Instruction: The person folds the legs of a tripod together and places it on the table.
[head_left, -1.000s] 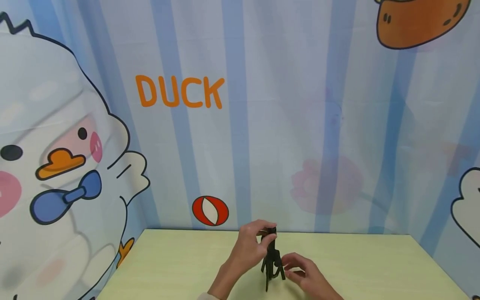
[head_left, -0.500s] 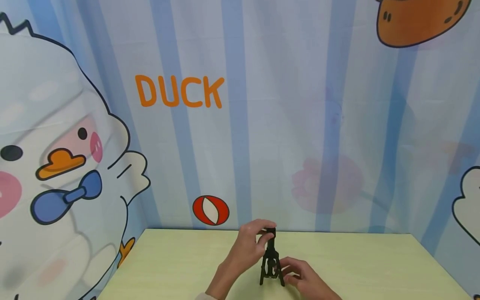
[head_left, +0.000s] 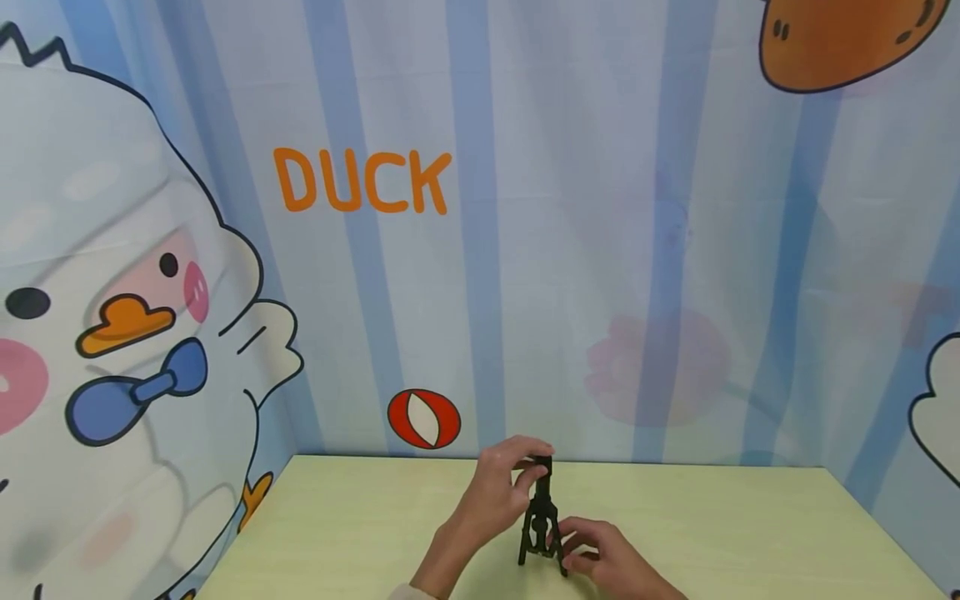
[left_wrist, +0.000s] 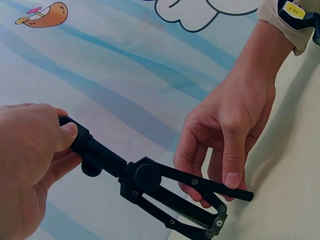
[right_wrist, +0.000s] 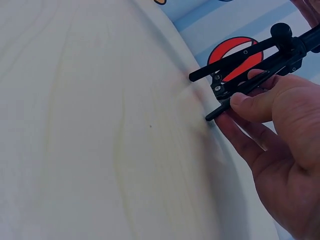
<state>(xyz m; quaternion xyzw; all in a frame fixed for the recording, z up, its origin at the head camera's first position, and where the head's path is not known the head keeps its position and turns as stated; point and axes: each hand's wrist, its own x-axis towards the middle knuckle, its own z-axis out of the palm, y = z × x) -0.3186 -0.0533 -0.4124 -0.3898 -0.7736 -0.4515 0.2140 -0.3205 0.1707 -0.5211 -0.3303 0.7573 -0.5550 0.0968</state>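
A small black tripod (head_left: 542, 508) stands nearly upright in the head view, with its legs spread a little. My left hand (head_left: 498, 479) pinches its top end between thumb and fingers; in the left wrist view the left hand (left_wrist: 30, 160) is at the tripod's head. My right hand (head_left: 611, 554) is low on the right side. Its thumb and fingers pinch one leg near the foot, as the right hand (right_wrist: 285, 125) shows in the right wrist view. A round knob (left_wrist: 148, 177) sits where the legs meet the column. The third leg is partly hidden.
A pale wooden table (head_left: 360, 517) lies under both hands. Behind it hangs a light blue striped cloth (head_left: 555, 250) with printed cartoon figures, and a printed red ball (head_left: 424, 418) is close to the table's back edge.
The tripod has turned about its upright axis, so its legs now show spread to both sides. My right hand has moved slightly down and left along one leg. The left hand keeps its hold on top.
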